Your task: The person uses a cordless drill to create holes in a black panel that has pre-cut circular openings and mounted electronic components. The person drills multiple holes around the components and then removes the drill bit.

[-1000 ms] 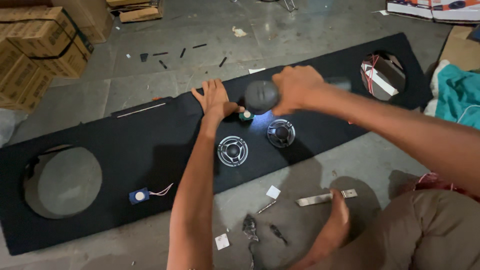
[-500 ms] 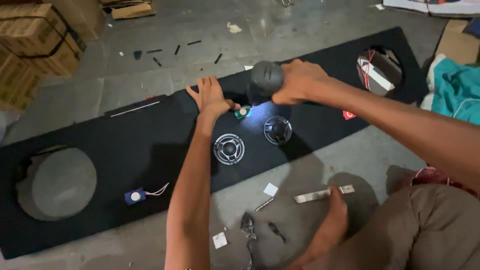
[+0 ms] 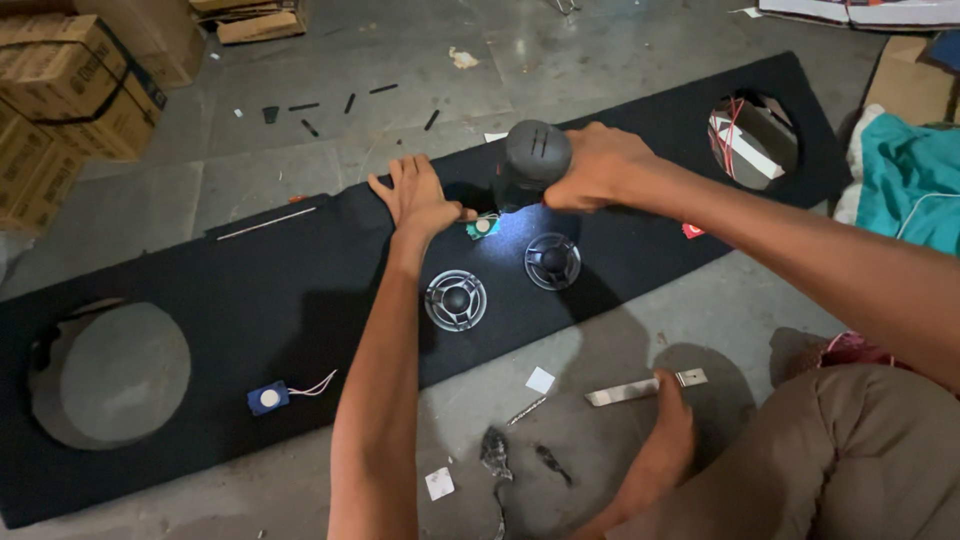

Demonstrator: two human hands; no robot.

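The right hand grips a gray power drill tight, while the left hand lies flat and open on the black board beside a small green part.

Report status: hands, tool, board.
Right hand grips grey power tool, lit tip down on black board. Left hand flat on board beside small teal part. Two round speakers close by.
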